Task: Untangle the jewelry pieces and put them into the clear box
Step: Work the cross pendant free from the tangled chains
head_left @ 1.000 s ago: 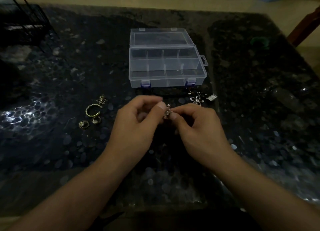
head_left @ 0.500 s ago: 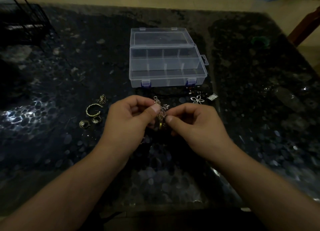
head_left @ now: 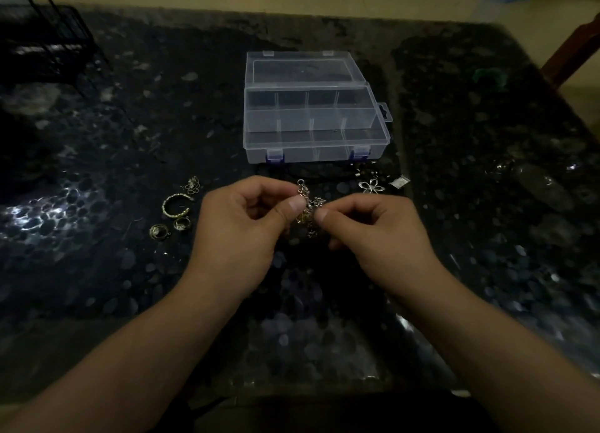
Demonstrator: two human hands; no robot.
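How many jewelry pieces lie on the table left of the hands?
4: a small chain tangle farthest back, an open gold bangle in front of it, then two small rings side by side, and. The dim light may hide finer pieces.

Over a dark, pebble-patterned glossy tabletop [head_left: 97, 270], the left hand [head_left: 238, 234] and the right hand [head_left: 378, 237] pinch a small tangled cluster of silver and gold chain jewelry [head_left: 308, 210] between thumbs and fingertips. Beyond them sits an open clear plastic compartment box [head_left: 315, 130] with purple latches, its lid laid back. To the left lie a gold twisted open bangle [head_left: 175, 205] and two small gold rings [head_left: 168, 229]. A silver flower-shaped pendant [head_left: 371, 186] lies near the box's front right corner.
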